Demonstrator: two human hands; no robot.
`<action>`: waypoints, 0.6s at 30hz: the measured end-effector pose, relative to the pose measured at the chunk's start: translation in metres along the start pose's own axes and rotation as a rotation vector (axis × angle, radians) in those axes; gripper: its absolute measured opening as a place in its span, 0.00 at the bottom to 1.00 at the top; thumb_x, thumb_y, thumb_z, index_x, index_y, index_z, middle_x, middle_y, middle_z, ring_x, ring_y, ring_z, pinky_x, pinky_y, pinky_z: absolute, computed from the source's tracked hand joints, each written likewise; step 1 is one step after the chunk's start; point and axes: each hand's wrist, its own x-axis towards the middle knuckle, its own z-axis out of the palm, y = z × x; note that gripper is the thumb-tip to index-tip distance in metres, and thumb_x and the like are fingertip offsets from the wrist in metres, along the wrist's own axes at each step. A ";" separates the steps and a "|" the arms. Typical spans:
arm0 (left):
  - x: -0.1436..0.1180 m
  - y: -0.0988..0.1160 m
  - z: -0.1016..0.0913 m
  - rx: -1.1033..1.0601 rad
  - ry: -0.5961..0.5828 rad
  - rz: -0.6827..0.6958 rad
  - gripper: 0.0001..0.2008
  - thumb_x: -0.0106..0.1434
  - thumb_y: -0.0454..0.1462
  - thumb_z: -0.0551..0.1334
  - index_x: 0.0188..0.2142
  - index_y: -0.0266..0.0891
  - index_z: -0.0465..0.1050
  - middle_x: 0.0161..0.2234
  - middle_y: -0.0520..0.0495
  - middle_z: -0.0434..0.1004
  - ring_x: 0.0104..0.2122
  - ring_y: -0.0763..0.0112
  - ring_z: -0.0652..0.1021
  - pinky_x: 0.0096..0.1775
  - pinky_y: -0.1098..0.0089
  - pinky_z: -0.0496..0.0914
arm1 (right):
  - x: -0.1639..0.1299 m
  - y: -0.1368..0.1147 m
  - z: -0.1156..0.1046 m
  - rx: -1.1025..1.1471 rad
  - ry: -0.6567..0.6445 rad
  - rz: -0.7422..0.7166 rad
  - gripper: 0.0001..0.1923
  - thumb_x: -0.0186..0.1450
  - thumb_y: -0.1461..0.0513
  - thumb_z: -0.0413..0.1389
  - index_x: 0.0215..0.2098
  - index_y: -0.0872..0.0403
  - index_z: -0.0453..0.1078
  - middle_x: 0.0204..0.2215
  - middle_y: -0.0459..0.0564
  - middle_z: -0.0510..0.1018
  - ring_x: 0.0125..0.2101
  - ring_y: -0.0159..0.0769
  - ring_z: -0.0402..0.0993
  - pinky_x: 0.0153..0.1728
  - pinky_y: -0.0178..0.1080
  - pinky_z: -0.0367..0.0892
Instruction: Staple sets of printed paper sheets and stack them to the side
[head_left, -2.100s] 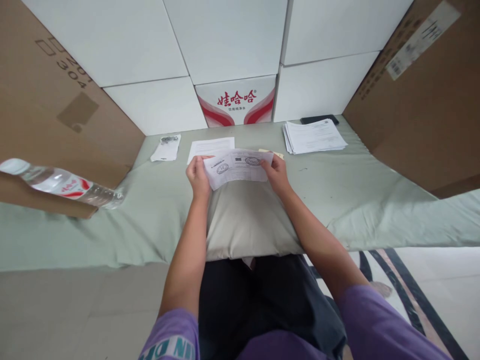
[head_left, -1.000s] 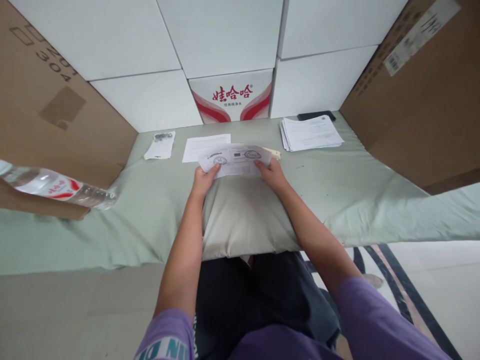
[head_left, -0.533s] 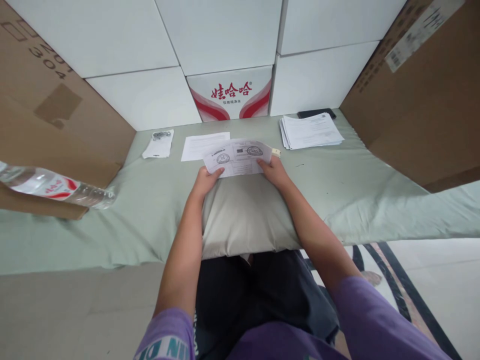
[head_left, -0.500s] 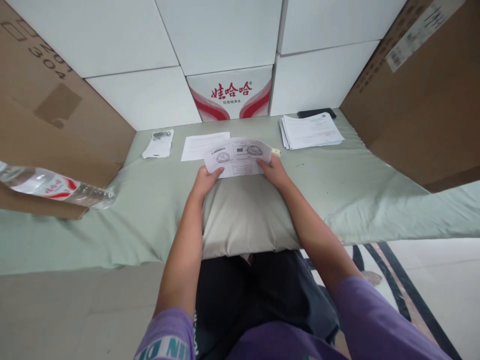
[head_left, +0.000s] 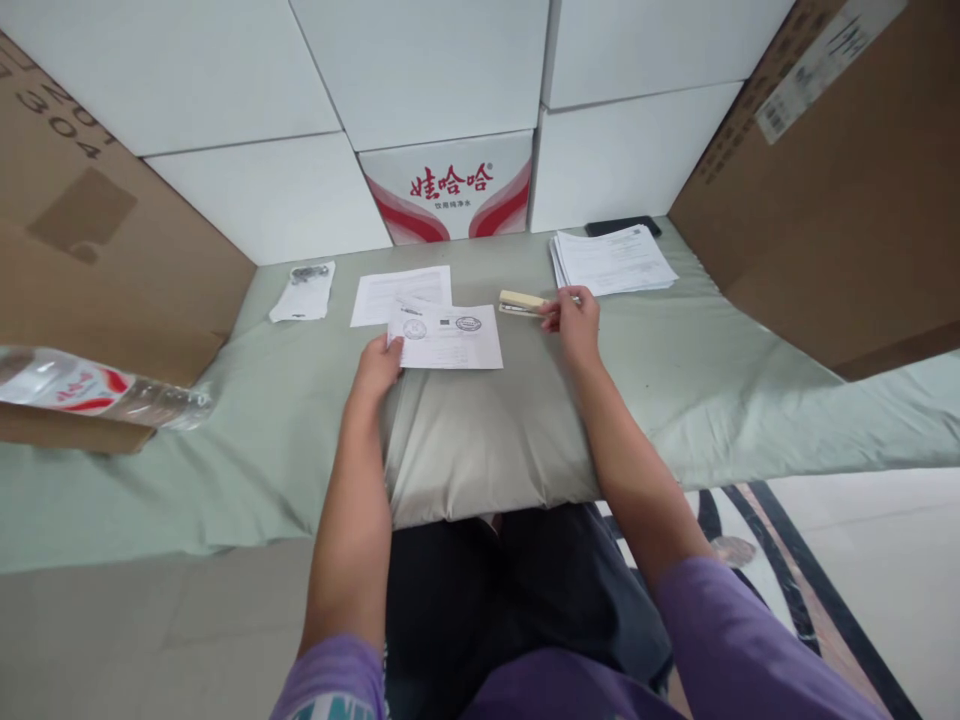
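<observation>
Here the right hand [head_left: 576, 318] touches the stapler [head_left: 523, 302]; left hand [head_left: 379, 362] pins papers [head_left: 448, 338].

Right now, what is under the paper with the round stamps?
The stamped paper lies on the grey pillow, and its far edge overlaps another white sheet. The left hand touches its near corner. Whatever else lies beneath is covered and cannot be seen.

Bright, even, soft light; faint shadows; sharp centre (wide-angle bending at edges).
</observation>
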 end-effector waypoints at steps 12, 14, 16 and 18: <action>0.001 0.000 0.005 -0.128 -0.003 -0.065 0.16 0.63 0.47 0.67 0.27 0.39 0.72 0.13 0.56 0.59 0.11 0.76 0.60 0.17 0.72 0.60 | 0.006 0.016 0.014 -0.680 -0.209 -0.328 0.26 0.65 0.66 0.46 0.58 0.53 0.73 0.56 0.60 0.76 0.58 0.52 0.68 0.59 0.58 0.60; 0.001 0.002 0.004 -0.143 -0.002 -0.081 0.16 0.64 0.47 0.67 0.28 0.39 0.72 0.13 0.56 0.59 0.12 0.76 0.60 0.18 0.72 0.60 | 0.007 0.017 0.013 -0.678 -0.210 -0.327 0.26 0.64 0.67 0.46 0.57 0.53 0.73 0.56 0.60 0.76 0.58 0.51 0.69 0.60 0.57 0.60; -0.001 0.007 0.005 -0.129 0.002 -0.120 0.15 0.64 0.47 0.66 0.28 0.39 0.71 0.13 0.56 0.58 0.12 0.77 0.60 0.17 0.73 0.58 | 0.008 0.016 0.012 -0.678 -0.216 -0.323 0.27 0.63 0.68 0.46 0.58 0.55 0.73 0.57 0.60 0.76 0.58 0.51 0.69 0.61 0.56 0.61; -0.005 0.016 0.009 -0.076 0.005 -0.185 0.14 0.65 0.46 0.65 0.30 0.39 0.70 0.14 0.57 0.58 0.12 0.78 0.59 0.16 0.74 0.54 | 0.008 0.016 0.012 -0.676 -0.222 -0.324 0.27 0.63 0.68 0.46 0.57 0.56 0.73 0.57 0.60 0.76 0.58 0.50 0.70 0.61 0.55 0.61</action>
